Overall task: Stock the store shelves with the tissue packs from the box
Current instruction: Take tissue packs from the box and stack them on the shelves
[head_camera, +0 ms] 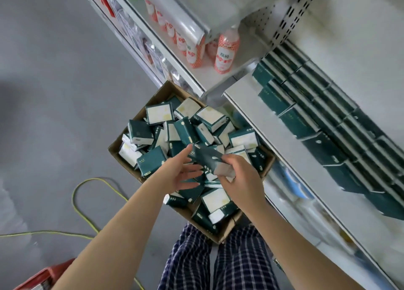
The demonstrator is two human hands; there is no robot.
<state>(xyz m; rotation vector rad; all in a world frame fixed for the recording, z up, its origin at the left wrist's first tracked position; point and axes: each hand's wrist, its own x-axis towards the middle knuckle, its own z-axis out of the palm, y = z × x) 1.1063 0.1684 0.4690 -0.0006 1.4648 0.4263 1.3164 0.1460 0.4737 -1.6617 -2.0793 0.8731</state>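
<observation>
The right hand point(240, 180) pinches one green tissue pack point(205, 158) by its near end, fingers curled round it. The pack is tilted, lifted just above the heap of loose packs point(188, 127) in the cardboard box point(119, 148). The left hand point(180, 173) lies just left of the held pack with its fingers straight and spread, the thumb reaching up to the pack's far end; contact cannot be told. Beyond both hands the box rim point(162, 88) sits against the shelf base. Right of the right hand runs the shelf edge point(258, 134), with bare white board point(251, 101) before the rows of stocked packs point(317, 119). Left of the left hand lie open grey floor point(54, 114) and a yellow cable point(87, 187).
</observation>
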